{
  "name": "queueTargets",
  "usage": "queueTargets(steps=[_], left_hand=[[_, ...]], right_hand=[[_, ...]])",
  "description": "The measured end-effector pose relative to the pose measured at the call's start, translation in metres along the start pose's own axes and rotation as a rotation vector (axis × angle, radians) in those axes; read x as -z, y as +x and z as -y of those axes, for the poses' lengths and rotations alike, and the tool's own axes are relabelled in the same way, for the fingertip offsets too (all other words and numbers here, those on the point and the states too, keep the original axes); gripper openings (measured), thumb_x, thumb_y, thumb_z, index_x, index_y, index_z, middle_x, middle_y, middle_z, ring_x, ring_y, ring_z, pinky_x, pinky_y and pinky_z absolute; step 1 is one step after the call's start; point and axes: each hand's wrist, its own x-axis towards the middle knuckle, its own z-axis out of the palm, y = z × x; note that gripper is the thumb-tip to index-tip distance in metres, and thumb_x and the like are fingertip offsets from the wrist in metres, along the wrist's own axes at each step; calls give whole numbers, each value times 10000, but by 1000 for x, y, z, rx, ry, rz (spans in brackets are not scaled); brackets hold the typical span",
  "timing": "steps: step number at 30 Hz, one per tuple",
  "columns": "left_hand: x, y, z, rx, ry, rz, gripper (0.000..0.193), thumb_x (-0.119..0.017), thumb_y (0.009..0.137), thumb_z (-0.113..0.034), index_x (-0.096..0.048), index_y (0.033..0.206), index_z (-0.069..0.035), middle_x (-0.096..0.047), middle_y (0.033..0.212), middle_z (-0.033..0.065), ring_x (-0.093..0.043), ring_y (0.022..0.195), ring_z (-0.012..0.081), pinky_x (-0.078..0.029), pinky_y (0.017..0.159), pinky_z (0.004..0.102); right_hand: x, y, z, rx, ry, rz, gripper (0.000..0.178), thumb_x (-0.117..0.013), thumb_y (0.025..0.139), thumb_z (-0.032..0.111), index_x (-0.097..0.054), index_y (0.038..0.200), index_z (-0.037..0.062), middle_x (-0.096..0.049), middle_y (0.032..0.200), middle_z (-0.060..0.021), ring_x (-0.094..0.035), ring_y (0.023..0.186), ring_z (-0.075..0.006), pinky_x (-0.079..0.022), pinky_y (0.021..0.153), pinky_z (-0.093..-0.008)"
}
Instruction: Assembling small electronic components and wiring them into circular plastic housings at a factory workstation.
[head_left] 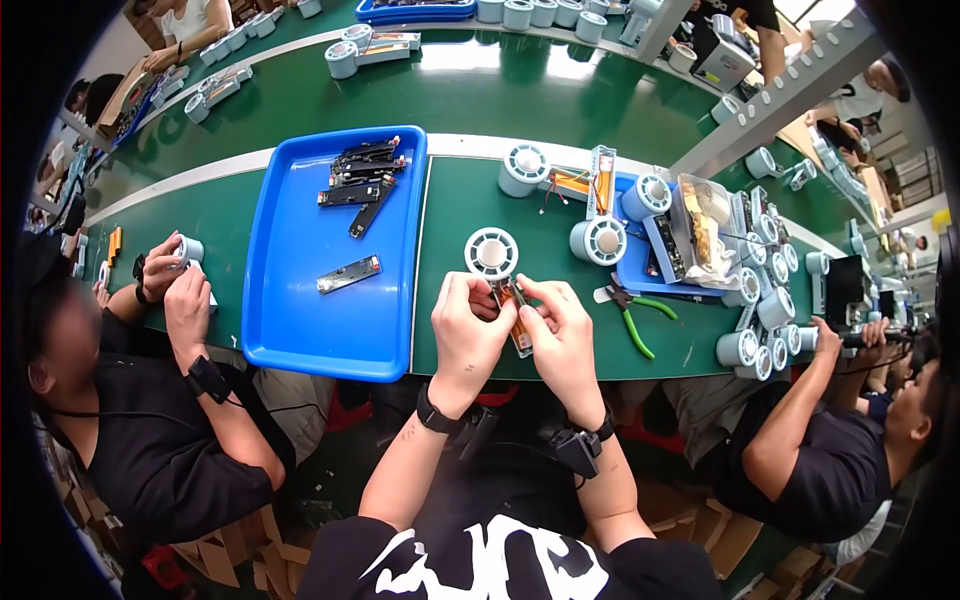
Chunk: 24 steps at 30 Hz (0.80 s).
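Between my two hands is a pale blue handheld fan (491, 253), its round head pointing away from me and its handle toward me. The handle is uncovered, and an orange battery (521, 338) and some wiring show inside. My left hand (467, 325) grips the handle from the left with bent fingers. From the other side, my right hand (556, 330) pinches near the handle's upper part; its fingertips partly hide what they touch. Green-handled cutters (637, 318) lie right of my right hand. Beyond the fan are two more opened fans, one with its head (524, 169) up and battery exposed.
Left of me stands a blue tray (335, 335) with several black strip-shaped parts (349, 192). A smaller blue tray (632, 268) at right holds parts beside a clear plastic box (702, 225). Several fans (740, 347) crowd the right side. Co-workers sit on both sides.
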Motion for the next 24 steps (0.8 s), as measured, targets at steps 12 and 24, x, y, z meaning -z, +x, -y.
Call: queueTargets(steps=[12,24], left_hand=[[-4,-1,18,164,-195,6,188,-748,880,38,-577,949,1,-649,793,39,-674,716,92,-551,636,226],[-8,-6,1,49,-54,-68,195,-751,875,42,-636,1032,24,-693,900,90,-704,744,132,-594,676,260]], right_hand=[[-7,-4,7,159,-264,-95,373,-625,911,-34,-700,1270,30,-652,1082,-150,-674,871,-257,-544,760,-340],[-1,-9,18,161,-376,-74,333,-631,908,-13,-710,1231,-5,-659,1099,-184,-677,926,-329,-555,788,-385]])
